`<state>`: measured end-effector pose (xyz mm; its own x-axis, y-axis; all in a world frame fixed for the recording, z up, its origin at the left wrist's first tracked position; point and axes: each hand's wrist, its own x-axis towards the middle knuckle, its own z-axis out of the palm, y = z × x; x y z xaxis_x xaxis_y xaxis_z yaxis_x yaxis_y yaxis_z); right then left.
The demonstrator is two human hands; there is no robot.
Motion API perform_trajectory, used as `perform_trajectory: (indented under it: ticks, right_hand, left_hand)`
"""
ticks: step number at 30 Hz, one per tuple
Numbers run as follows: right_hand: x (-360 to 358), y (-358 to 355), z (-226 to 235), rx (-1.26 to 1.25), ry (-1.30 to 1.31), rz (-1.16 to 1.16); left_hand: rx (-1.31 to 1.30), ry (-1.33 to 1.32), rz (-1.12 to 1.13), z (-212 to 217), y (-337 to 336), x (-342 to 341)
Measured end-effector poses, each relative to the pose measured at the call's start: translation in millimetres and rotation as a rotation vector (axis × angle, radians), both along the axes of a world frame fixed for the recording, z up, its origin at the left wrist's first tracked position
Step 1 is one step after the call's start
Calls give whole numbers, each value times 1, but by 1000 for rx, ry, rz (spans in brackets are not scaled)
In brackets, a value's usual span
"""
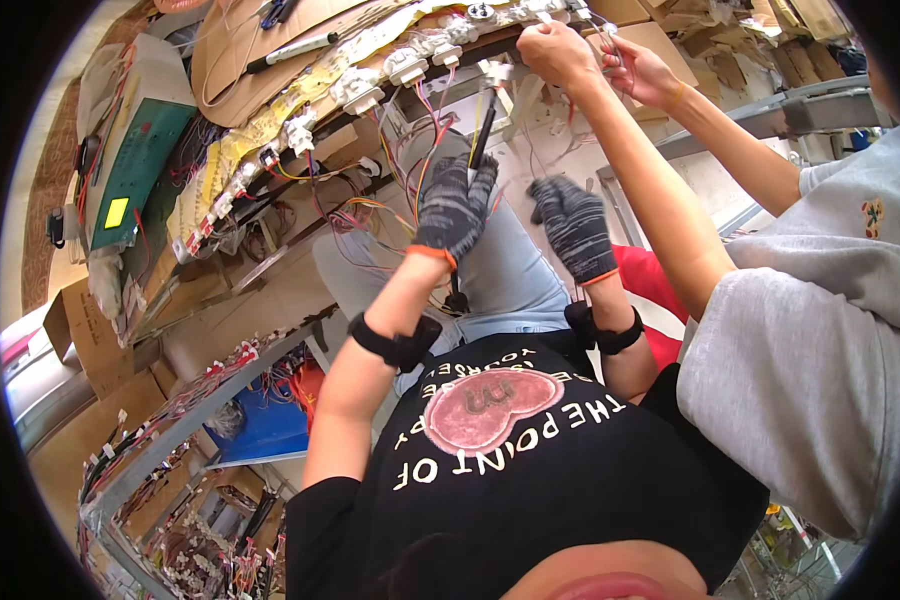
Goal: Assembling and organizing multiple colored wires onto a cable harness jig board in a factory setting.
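Note:
My left hand (pixel 457 205), in a dark grey knitted glove with an orange cuff, is closed in front of the bench. From its fingertips rises a slim black rod-shaped tool (pixel 485 130) with a pale, shiny head, and it appears to be in my grip. Thin coloured wires (pixel 425 170) run close beside that hand. My right hand (pixel 575 230), gloved alike, is to the right, apart from the left. Its fingers are curled together, and what they hold, if anything, does not show. White connectors (pixel 405 66) with wires line the bench edge beyond.
At right, a co-worker in grey works with bare hands (pixel 560 55) at the bench edge. A green box-shaped device (pixel 150 150) with a lit yellow display stands at left. A marker (pixel 295 50) lies on cardboard. Wire bundles (pixel 235 545) hang at lower left, near a blue bin (pixel 270 415).

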<state>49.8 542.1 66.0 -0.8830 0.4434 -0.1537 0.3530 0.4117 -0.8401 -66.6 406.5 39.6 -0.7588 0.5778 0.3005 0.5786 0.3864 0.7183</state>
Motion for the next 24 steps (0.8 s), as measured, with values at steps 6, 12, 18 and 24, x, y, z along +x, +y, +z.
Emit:
perform_trajectory:
  ticks: [6, 12, 18, 24]
  right_hand:
    - [-54, -7, 12, -379, 474, 78]
    - [-91, -8, 1, -1267, 399, 175]
    - [-128, 4, -11, -1225, 508, -44]
    - [-164, 22, -7, -1550, 431, 23]
  left_hand:
    - [218, -627, -56, 38, -15, 35]
    - [498, -1422, -278, 45, -14, 20]
    - [448, -342, 43, 45, 8, 6]
    - [546, -385, -8, 43, 17, -18]
